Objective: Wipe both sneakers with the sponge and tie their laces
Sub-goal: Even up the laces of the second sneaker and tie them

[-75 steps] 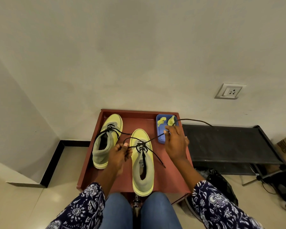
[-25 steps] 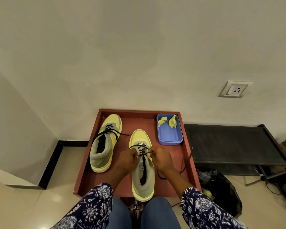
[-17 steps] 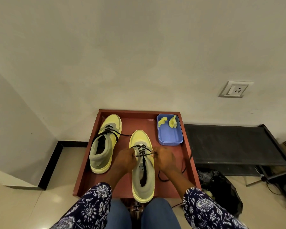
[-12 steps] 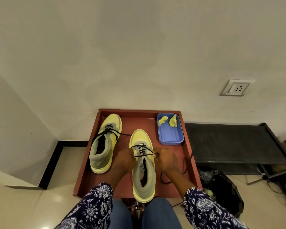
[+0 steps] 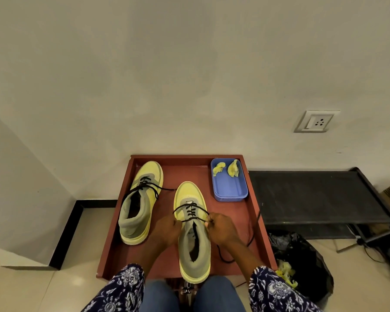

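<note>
Two yellow and grey sneakers stand on a reddish-brown table [image 5: 232, 212]. The left sneaker [image 5: 140, 203] lies at the back left with its black laces loose. The right sneaker [image 5: 193, 230] sits in the middle, toe pointing away from me. My left hand [image 5: 167, 228] and my right hand [image 5: 221, 227] flank its tongue, each pinching the black lace [image 5: 190, 212]; a strand runs taut between them. A slack length of lace trails off to the right of the shoe. Two yellow sponge pieces [image 5: 226, 168] lie in a blue tray [image 5: 229, 188] at the back right.
A black metal rack [image 5: 313, 197] stands to the right of the table. Below it sits a black plastic bag [image 5: 302, 255] with yellow scraps. The wall behind carries a socket [image 5: 316, 121]. My knees in blue jeans are at the near table edge.
Three seconds ago my hands held the lace ends wide apart, the right one by the tray. Both hands have since drawn in to the shoe's tongue and work the lace close together.
</note>
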The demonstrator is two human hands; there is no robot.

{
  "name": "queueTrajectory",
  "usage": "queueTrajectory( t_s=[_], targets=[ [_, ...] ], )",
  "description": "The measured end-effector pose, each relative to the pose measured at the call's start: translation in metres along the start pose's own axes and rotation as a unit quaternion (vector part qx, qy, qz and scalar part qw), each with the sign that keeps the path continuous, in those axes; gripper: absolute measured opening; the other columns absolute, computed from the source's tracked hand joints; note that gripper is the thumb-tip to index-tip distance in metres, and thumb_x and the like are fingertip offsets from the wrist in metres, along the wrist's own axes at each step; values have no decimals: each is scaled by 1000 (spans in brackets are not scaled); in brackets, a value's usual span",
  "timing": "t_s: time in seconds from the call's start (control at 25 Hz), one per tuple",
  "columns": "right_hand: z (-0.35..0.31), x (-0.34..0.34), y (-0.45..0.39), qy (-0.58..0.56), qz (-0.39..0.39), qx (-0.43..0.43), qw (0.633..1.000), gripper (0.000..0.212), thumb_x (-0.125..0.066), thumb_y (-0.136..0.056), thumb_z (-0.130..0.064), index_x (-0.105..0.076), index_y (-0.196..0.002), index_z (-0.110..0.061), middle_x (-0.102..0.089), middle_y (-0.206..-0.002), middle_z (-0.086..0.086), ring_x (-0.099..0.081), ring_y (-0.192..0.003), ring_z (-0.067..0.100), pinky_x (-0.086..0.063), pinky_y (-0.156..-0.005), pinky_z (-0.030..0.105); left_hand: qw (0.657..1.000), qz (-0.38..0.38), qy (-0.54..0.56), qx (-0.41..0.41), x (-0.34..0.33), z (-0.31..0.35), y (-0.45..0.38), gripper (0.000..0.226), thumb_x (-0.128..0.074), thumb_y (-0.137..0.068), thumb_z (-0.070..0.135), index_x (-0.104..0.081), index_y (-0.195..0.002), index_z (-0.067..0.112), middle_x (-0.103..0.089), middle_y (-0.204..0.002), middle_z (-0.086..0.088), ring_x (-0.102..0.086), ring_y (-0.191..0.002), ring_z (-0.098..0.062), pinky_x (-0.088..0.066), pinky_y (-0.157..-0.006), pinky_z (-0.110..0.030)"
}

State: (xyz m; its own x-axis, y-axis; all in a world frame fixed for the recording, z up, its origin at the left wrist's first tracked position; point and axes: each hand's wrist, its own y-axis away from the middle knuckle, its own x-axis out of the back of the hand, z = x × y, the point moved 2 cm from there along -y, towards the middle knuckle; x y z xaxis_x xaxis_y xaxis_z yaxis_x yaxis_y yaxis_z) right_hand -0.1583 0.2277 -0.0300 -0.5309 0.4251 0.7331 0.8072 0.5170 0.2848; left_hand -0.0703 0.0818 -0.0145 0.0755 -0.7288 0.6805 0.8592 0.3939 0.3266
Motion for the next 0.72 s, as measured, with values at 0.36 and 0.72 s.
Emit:
queueTrajectory(
  t_s=[0.36,0.72],
  targets=[
    [-13,-8,12,-332,34,-24,942,25,-49,-94,-17,-51,-69,-17,-54,-75,4,-48,-71,13,-41,-69,27,905,117,406,49,-16,24,-4,30,-44,-93,4,-52,-65,7,-56,-69,-10,-54,-72,-21,-43,-72,-31],
    [-33,-16,4,-444,26,-15,896,17,-42,-97,-16,-55,-88,-14,-61,-85,5,-55,-81,15,-48,-80,35,889,106,444,33,-15,27,-6,16,-40,-96,0,-46,-82,6,-54,-73,-8,-54,-67,-15,-48,-63,-20]
  ],
)
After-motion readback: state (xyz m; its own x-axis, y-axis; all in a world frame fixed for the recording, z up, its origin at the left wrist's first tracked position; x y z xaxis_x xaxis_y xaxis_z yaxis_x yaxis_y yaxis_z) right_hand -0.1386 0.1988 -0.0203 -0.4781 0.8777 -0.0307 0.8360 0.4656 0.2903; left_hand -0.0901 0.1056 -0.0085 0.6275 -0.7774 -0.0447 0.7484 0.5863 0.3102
